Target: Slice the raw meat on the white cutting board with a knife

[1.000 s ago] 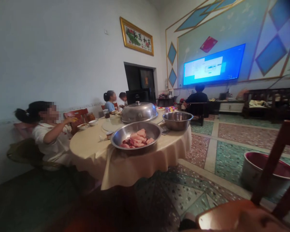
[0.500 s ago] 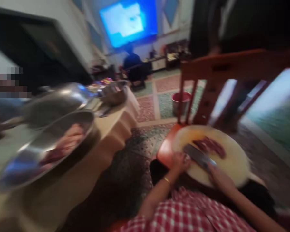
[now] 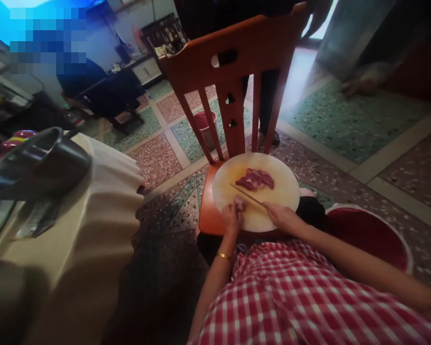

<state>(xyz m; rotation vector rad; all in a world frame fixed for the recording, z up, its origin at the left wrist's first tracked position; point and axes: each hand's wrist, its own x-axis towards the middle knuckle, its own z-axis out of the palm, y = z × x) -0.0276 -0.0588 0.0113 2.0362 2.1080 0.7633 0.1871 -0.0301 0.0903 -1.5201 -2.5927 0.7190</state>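
Slicing looks best done slowly: left hand (image 3: 232, 216) pins a small meat piece (image 3: 240, 202) on the round board (image 3: 283, 191) at frame centre, fingertips curled back; right hand (image 3: 282, 215) grips the knife (image 3: 247, 196), blade near those fingers.

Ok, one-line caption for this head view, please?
Left hand steadies a small piece of raw meat while the right hand holds a knife on a round cutting board set on a chair.
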